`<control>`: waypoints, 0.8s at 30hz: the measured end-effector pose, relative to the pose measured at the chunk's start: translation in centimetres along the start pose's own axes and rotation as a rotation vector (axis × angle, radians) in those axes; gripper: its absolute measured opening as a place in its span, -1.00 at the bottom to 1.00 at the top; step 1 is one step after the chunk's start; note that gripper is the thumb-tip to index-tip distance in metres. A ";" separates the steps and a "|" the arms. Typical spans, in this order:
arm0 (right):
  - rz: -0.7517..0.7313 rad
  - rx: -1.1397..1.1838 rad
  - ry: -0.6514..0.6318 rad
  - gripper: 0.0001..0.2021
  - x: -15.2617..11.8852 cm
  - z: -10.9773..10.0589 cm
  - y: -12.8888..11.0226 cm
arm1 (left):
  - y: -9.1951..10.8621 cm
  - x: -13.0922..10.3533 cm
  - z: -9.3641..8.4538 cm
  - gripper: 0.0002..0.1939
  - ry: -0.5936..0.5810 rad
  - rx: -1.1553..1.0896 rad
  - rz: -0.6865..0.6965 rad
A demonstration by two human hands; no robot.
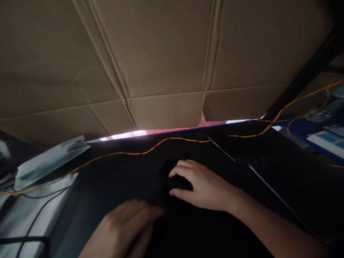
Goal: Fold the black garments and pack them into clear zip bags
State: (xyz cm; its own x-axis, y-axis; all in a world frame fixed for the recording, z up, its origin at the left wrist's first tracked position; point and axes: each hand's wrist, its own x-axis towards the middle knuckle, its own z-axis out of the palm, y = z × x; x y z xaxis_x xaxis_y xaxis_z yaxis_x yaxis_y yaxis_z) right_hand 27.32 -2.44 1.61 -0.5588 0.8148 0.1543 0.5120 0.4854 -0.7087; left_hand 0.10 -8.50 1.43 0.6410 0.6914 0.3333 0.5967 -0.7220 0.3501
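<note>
My right hand (197, 184) rests low over the black surface (107, 186), its fingers curled and the thumb bent toward them. Between thumb and fingers is a dark, rounded thing (179, 182) that nearly melts into the black below, so its kind is not clear. Nearer the camera on the left is my left hand (129, 222), blurred by motion and partly in shadow. Its fingers point toward the right hand without touching it. Whether anything is in the left hand is hidden.
A twisted red-and-yellow wire (139, 153) crosses behind the hands. Cardboard (161, 53) leans over the far edge. At left lie a clear plastic bag (53, 157), a pale flat package (45, 208) and black cables. Two dark slabs with pale edges (279, 195) (222, 148) lie right.
</note>
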 end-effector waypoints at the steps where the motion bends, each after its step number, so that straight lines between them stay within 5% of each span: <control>1: 0.004 0.108 0.015 -0.78 0.1 -0.1 0.0 | 0.0 2.0 -0.4 -0.62 0.008 -0.048 -0.031; 4: 0.055 0.479 0.048 -0.65 0.4 -1.0 0.4 | -0.6 6.4 -1.8 -0.75 0.103 -0.096 -0.034; 7: 0.190 0.642 0.134 -0.49 0.6 -2.0 1.6 | -1.6 7.6 -1.9 -0.89 0.183 -0.091 0.001; 9: 0.251 0.482 0.299 -0.42 0.6 -2.4 2.5 | -2.3 7.3 -1.2 -0.95 0.126 -0.084 0.030; 13: 0.094 -0.072 0.653 -0.48 0.4 -2.5 2.7 | -3.5 6.6 -0.1 -0.94 -0.243 -0.028 0.102; 16: -0.037 -0.174 0.429 -0.69 0.2 -2.4 1.7 | -4.3 6.5 -0.3 -0.81 -0.354 -0.010 0.033; 19: -0.002 -0.209 0.142 -0.68 0.1 -2.2 1.4 | -5.3 6.2 -1.3 -0.79 -0.401 -0.020 -0.048; 24: 0.127 -0.125 0.051 -0.66 0.0 -2.5 1.7 | -6.8 5.5 -2.9 -0.68 -0.472 -0.021 -0.159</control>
State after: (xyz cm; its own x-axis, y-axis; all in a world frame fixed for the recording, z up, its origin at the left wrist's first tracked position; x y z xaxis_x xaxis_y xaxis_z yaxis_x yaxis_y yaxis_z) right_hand 29.82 -0.84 2.17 -0.4527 0.8853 0.1061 0.6548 0.4108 -0.6344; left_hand -1.82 0.28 3.38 0.6943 0.7023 -0.1570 0.6982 -0.6045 0.3836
